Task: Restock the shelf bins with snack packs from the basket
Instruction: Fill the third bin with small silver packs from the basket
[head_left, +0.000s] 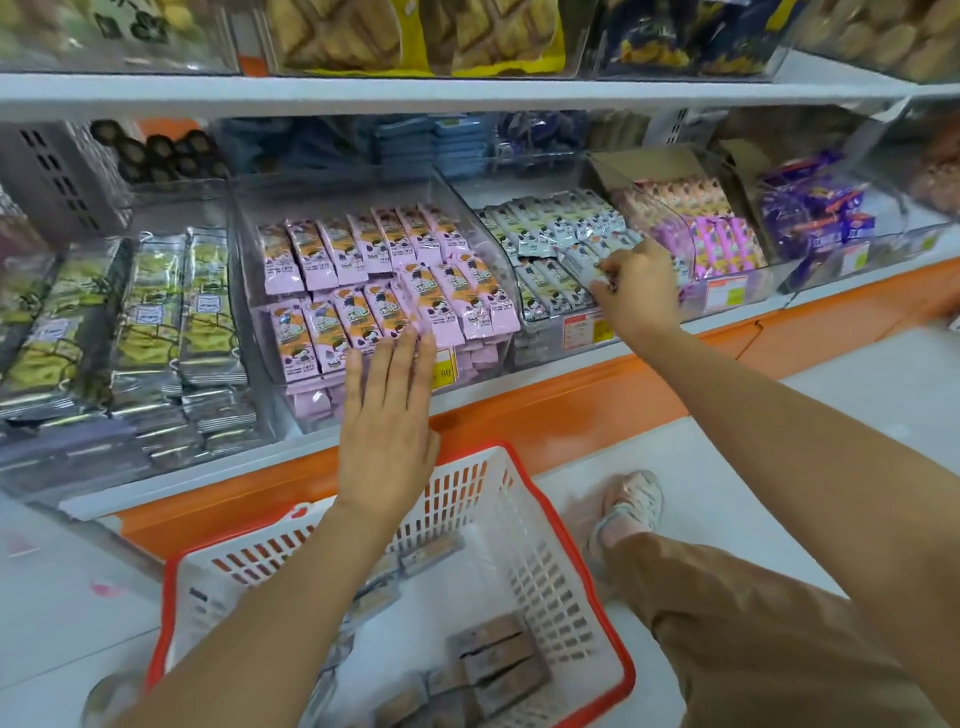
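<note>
A white basket with a red rim (545, 499) sits on the floor below the shelf, with several brown snack packs (498, 660) lying in it. My left hand (387, 421) is flat with fingers together, fingertips against the front of the clear bin of pink snack packs (363, 270). My right hand (636, 288) reaches into the neighbouring clear bin of white snack packs (550, 228), fingers pinched on a white snack pack (584, 260) at the bin's front.
Left of the pink bin lie green and silver packs (150, 312). Right of the white bin stand bins of pink-purple packs (711, 234) and blue packs (815, 218). An orange shelf edge (571, 400) runs below. My shoe (631, 506) and trouser leg rest right of the basket.
</note>
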